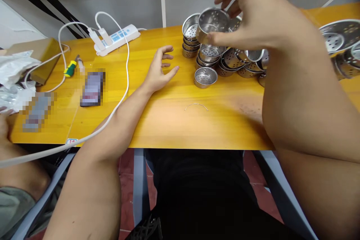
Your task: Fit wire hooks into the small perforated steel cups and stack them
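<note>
My right hand grips a round metal strainer cup with holes in its base, thumb at the near side and fingers at the far rim. It is raised over other perforated cups. Beneath it stand a stack of cups and more stacked ones, partly covered by my right arm. One single cup sits in front of them. To the left, my left hand rests above the table with fingers apart, holding nothing. A thin curved wire lies on the table near the front.
A white power strip with plugged-in cables is at the back left; one cable crosses over my left forearm. A phone, a screwdriver and a cardboard box lie left. A large metal bowl stands at the right. Another person's arm is at far left.
</note>
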{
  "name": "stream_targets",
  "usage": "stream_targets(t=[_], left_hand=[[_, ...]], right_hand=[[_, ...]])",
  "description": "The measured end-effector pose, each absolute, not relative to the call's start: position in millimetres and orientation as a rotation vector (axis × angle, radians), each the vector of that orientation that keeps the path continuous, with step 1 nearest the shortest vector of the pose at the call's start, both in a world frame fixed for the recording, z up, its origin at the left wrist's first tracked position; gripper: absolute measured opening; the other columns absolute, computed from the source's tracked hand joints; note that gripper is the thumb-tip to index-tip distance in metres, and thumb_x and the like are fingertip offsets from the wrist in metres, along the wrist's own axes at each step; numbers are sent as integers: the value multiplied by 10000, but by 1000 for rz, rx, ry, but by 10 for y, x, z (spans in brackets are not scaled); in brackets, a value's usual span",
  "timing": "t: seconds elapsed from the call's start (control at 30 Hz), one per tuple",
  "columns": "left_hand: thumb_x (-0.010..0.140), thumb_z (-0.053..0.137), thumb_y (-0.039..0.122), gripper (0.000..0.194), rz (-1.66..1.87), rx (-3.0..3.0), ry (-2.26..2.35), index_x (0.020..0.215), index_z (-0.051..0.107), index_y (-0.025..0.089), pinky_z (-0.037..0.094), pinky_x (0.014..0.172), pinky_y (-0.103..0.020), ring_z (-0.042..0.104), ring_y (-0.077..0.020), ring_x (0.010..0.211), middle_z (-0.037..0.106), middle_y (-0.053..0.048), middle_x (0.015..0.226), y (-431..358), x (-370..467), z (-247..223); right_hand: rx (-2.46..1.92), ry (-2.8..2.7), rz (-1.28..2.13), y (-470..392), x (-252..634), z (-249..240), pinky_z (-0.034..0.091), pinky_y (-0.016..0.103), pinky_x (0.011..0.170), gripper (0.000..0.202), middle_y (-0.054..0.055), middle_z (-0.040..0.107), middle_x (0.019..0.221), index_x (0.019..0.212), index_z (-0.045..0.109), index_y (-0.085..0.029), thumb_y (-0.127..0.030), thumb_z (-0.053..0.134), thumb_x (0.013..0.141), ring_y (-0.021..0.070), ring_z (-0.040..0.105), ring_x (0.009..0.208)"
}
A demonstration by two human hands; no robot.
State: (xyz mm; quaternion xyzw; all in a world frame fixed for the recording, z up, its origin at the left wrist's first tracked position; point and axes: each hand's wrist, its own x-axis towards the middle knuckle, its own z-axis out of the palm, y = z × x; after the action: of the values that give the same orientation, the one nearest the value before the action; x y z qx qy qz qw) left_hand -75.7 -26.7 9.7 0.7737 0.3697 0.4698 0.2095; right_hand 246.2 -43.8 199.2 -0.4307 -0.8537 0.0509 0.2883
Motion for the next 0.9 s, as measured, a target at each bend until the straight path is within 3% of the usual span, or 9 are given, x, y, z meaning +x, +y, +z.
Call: stream_targets(t=[0.07,0.13,0.27,0.37,0.47,0.57,0.7,0.8,0.9], left_hand=[[1010,794,729,786,1299,2162,1039,1636,478,374,676,1071,-476,711,-305,1417,599,-162,1717,-288,-745,116],[1014,773,736,763,1293,2185,1041,1617,495,360,669,1055,-454,709,-301,1416,601,-157,1708,-310,-736,137],[1025,756,716,708,1294,2224,1023,1587,533,349,661,1043,-432,710,-296,1415,601,-141,1697,-333,-741,164],[1028,763,683,667,1274,2240,1006,1563,563,338,663,1042,-424,717,-290,1405,598,-141,1701,-344,-747,181],[1017,783,611,599,1271,2243,993,1512,615,318,672,1028,-422,739,-284,1373,627,-144,1669,-370,-734,209],[998,797,536,541,1267,2240,1002,1462,658,295,680,1015,-404,752,-268,1339,673,-142,1616,-405,-711,238],[1003,797,503,502,1240,2238,1001,1431,675,271,679,1020,-372,744,-247,1342,697,-140,1588,-433,-701,265],[1006,794,473,478,1212,2256,993,1416,681,253,683,1016,-362,737,-260,1387,695,-154,1583,-449,-706,283],[1007,781,420,441,1182,2265,1006,1405,689,253,689,1028,-358,739,-262,1414,690,-145,1583,-481,-705,312]], right_hand=[[-1215,-2342,94,-399,2561,2006,628,528,1122,608,169,758,1233,1363,831,-224,-241,1064,801,409,729,1321],[-1234,-2381,43,-328,2616,1956,639,545,1030,418,93,718,1000,1108,857,-292,-213,1078,763,385,739,1182],[-1205,-2450,-46,-165,2652,1835,599,484,844,346,35,649,962,851,856,-314,-260,1151,681,181,563,749],[-1238,-2510,1,-120,2667,1841,553,462,853,329,33,640,980,855,882,-311,-328,1174,702,155,537,750],[-1206,-2457,22,-145,2689,1883,545,486,906,333,61,659,1032,864,877,-309,-330,1178,721,221,587,868],[-1113,-2449,19,-172,2692,1890,533,482,906,309,76,648,1023,872,888,-295,-229,1157,733,272,620,965],[-1292,-2459,8,-153,2604,1843,468,438,843,413,30,602,943,781,887,-267,-56,1173,571,179,515,809],[-1527,-2511,-38,-135,2545,1828,451,415,743,385,12,623,870,768,892,-303,-176,1197,570,158,497,701],[-1459,-2652,-36,-184,2591,1875,496,448,777,291,60,715,981,994,921,-333,-453,1094,792,246,600,786]])
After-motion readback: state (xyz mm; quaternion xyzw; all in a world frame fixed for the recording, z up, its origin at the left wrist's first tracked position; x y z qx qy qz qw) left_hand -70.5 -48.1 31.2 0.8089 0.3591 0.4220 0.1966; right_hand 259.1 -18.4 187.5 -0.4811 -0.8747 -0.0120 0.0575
